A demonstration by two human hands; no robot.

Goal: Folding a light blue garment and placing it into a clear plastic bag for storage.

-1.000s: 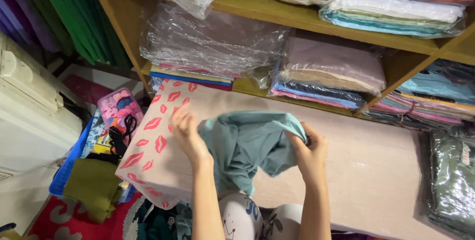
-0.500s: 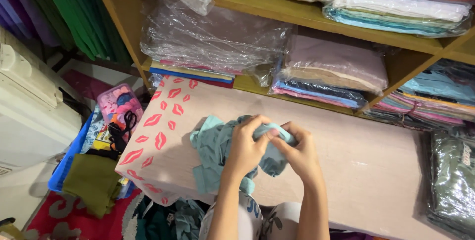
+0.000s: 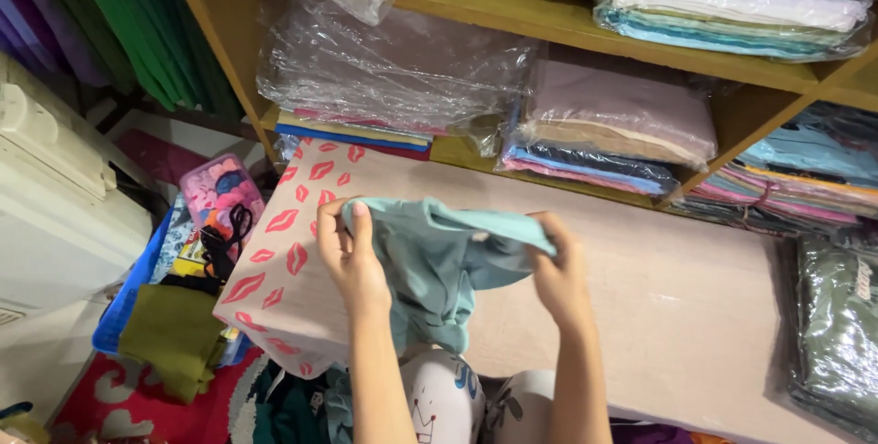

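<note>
A light teal garment is stretched between both my hands, lifted just above a low beige cloth-covered board. My left hand pinches its left edge, fingers closed on the fabric. My right hand grips its right edge. The rest of the garment hangs down toward my lap. The board's left end carries a print of red lips.
A wooden shelf behind the board holds plastic-wrapped stacks of folded fabric. At left stand a white machine, a blue basket with an olive cloth and a pink box of hair ties. More bagged clothes lie at right.
My hands, held together at the garment's middle half a second ago, have moved apart and spread the teal fabric out between them.
</note>
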